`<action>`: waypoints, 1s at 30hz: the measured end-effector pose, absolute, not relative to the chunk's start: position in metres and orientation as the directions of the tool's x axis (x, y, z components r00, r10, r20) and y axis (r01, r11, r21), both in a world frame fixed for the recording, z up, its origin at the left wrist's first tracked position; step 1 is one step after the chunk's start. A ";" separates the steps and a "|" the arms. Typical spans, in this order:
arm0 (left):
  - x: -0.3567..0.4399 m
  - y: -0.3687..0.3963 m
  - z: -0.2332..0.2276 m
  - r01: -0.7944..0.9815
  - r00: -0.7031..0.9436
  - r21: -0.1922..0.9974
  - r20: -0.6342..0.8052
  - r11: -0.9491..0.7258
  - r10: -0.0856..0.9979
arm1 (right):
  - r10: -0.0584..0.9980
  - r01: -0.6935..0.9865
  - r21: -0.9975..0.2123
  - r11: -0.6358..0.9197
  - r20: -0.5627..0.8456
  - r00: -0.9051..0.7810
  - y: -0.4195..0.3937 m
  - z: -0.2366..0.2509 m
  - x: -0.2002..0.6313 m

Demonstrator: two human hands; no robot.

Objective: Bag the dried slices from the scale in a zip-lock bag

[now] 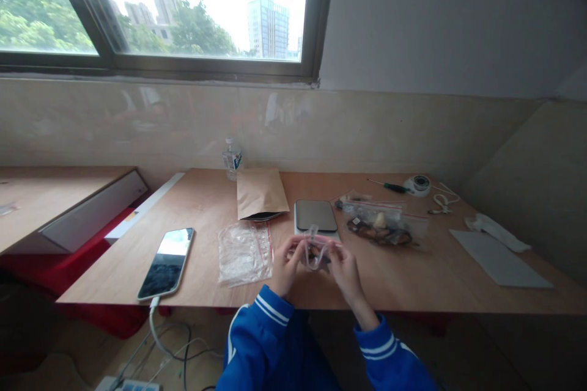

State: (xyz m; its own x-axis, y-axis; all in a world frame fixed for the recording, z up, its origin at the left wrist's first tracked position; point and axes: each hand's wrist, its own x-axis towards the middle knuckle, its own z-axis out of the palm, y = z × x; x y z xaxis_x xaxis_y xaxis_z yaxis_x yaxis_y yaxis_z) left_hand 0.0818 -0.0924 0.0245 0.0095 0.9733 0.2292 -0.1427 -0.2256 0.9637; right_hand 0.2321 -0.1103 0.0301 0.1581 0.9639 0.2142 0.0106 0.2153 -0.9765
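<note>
My left hand [285, 264] and my right hand [345, 269] both pinch a small clear zip bag [314, 252] with a red seal strip, held just above the wooden table's front edge [413, 293]. The bag holds something small and brown. Directly behind it sits a small digital scale [315, 215] with a dark platform. To the left lies a stack of empty clear zip bags [243, 252]. To the right is a larger zip bag of brown dried pieces [383, 226].
A phone [167, 261] lies on its charging cable at the left. A brown paper pouch [259, 192] and water bottle [232, 159] stand at the back. A screwdriver [387, 186], round white device [418, 184], white cable and grey sheet [498, 259] lie at the right.
</note>
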 end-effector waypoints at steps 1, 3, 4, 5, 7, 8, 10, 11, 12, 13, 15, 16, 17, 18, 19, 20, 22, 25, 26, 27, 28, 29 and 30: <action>0.084 -0.092 0.024 -0.134 -0.048 0.962 0.234 -0.238 0.971 | 0.958 0.040 -0.974 0.223 0.227 0.176 -0.108 0.028 0.231; 0.085 -0.089 0.021 -0.142 -0.187 0.957 0.227 -0.255 0.956 | 0.935 0.097 -0.973 0.210 0.229 0.271 -0.103 0.022 0.233; 0.083 -0.088 0.019 -0.154 -0.238 0.955 0.215 -0.255 0.947 | 0.921 0.113 -0.974 0.197 0.223 0.319 -0.101 0.017 0.236; 0.081 -0.087 0.016 -0.162 -0.259 0.954 0.205 -0.252 0.944 | 0.912 0.122 -0.974 0.189 0.221 0.345 -0.099 0.013 0.239; 0.078 -0.085 0.011 -0.161 -0.229 0.959 0.195 -0.235 0.954 | 0.914 0.126 -0.974 0.189 0.221 0.340 -0.096 0.003 0.244; 0.076 -0.084 0.009 -0.157 -0.206 0.962 0.190 -0.224 0.960 | 0.914 0.114 -0.975 0.189 0.217 0.342 -0.095 -0.001 0.247; 0.075 -0.083 0.006 -0.158 -0.157 0.966 0.182 -0.207 0.971 | 0.914 0.070 -0.980 0.184 0.197 0.355 -0.095 -0.009 0.250; 0.075 -0.083 0.006 -0.164 -0.138 0.965 0.181 -0.203 0.974 | 0.912 0.043 -0.982 0.182 0.185 0.365 -0.095 -0.012 0.251; 0.076 -0.083 0.006 -0.171 -0.125 0.964 0.183 -0.202 0.975 | 0.910 0.016 -0.983 0.182 0.174 0.376 -0.096 -0.014 0.251; 0.076 -0.083 0.006 -0.175 -0.121 0.963 0.185 -0.204 0.975 | 0.908 -0.007 -0.983 0.183 0.166 0.384 -0.096 -0.016 0.251; 0.077 -0.082 0.007 -0.178 -0.139 0.962 0.184 -0.207 0.973 | 0.914 -0.041 -0.983 0.179 0.151 0.378 -0.096 -0.017 0.251; 0.077 -0.082 0.007 -0.182 -0.157 0.962 0.178 -0.206 0.971 | 0.920 -0.052 -0.983 0.176 0.145 0.364 -0.096 -0.017 0.251; 0.077 -0.081 0.006 -0.190 -0.183 0.961 0.169 -0.203 0.969 | 0.928 -0.056 -0.984 0.172 0.142 0.345 -0.096 -0.017 0.250; 0.077 -0.080 0.006 -0.202 -0.214 0.959 0.157 -0.201 0.964 | 0.936 -0.055 -0.984 0.169 0.143 0.323 -0.096 -0.016 0.250; 0.076 -0.080 0.005 -0.218 -0.244 0.956 0.143 -0.198 0.959 | 0.942 -0.054 -0.984 0.169 0.145 0.303 -0.095 -0.016 0.249; 0.075 -0.079 0.004 -0.237 -0.267 0.952 0.126 -0.192 0.955 | 0.946 -0.056 -0.984 0.169 0.146 0.288 -0.095 -0.015 0.249; 0.074 -0.078 0.001 -0.275 -0.290 0.945 0.095 -0.178 0.952 | 0.950 -0.064 -0.984 0.169 0.145 0.278 -0.095 -0.014 0.249; 0.074 -0.078 -0.002 -0.348 -0.268 0.923 0.070 -0.164 0.961 | 0.942 -0.057 -0.984 0.169 0.144 0.304 -0.094 -0.015 0.250; 0.074 -0.078 -0.003 -0.374 -0.258 0.913 0.067 -0.164 0.964 | 0.937 -0.049 -0.984 0.173 0.149 0.316 -0.094 -0.015 0.250; 0.074 -0.078 -0.003 -0.398 -0.250 0.903 0.065 -0.164 0.966 | 0.932 -0.043 -0.983 0.178 0.154 0.328 -0.094 -0.016 0.250; 0.075 -0.079 -0.002 -0.414 -0.244 0.895 0.064 -0.164 0.968 | 0.927 -0.042 -0.982 0.184 0.159 0.340 -0.094 -0.016 0.250; 0.076 -0.079 -0.001 -0.422 -0.242 0.892 0.064 -0.165 0.968 | 0.922 -0.043 -0.981 0.190 0.163 0.351 -0.094 -0.017 0.250; 0.076 -0.080 0.000 -0.422 -0.243 0.891 0.066 -0.167 0.968 | 0.917 -0.043 -0.980 0.195 0.166 0.363 -0.094 -0.017 0.250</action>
State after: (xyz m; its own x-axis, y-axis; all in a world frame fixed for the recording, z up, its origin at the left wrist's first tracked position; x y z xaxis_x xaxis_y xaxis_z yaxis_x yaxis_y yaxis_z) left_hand 0.0761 -0.0797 0.0000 -0.2434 0.9677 0.0657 -0.4222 -0.1667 0.8910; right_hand 0.2502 -0.0941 -0.0171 0.3631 0.9168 0.1661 -0.0430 0.1946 -0.9799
